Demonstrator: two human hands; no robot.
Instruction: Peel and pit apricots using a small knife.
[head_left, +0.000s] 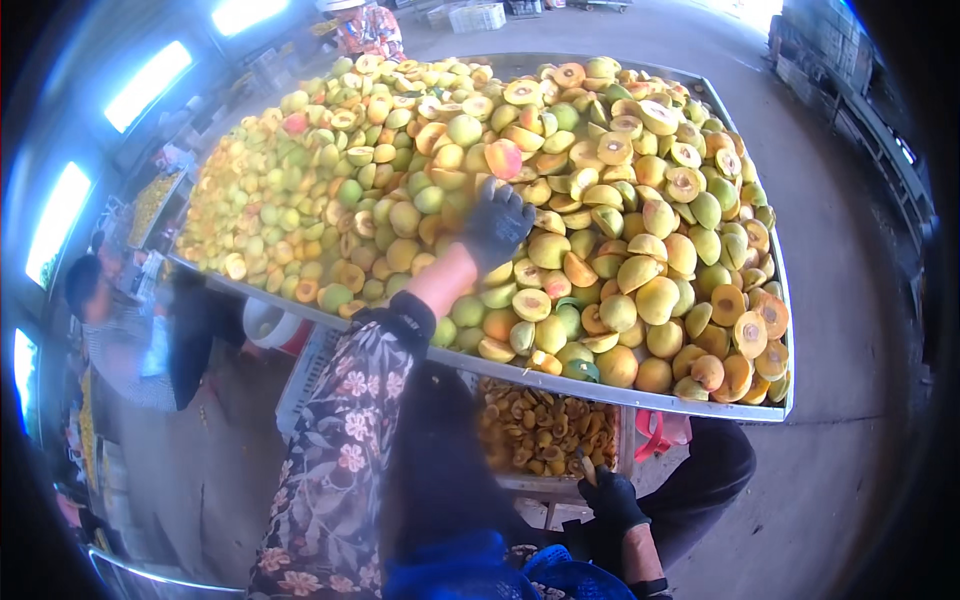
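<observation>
My left hand (501, 223), in a dark grey glove, rests on a heap of yellow-green stone fruit (619, 313), apparently apricots or peaches. Its fingers are curled just below a red-blushed fruit (503, 159); whether anything is under the palm is hidden. Many of the fruits are cut in half, some showing brown pits or pit hollows. My right hand (613, 501), in a dark glove, is low in front of me and closed around a small tan-handled tool (587, 468), probably a knife. Beside it is a crate of browned fruit pieces (551, 431).
A metal-rimmed table (622, 402) bears the heap. A white bucket (271, 324) stands beneath its left side, near a seated person (135, 337). Another person (370, 31) is beyond the far edge. A red strap (651, 436) hangs beside the crate. Racks (862, 120) stand at right.
</observation>
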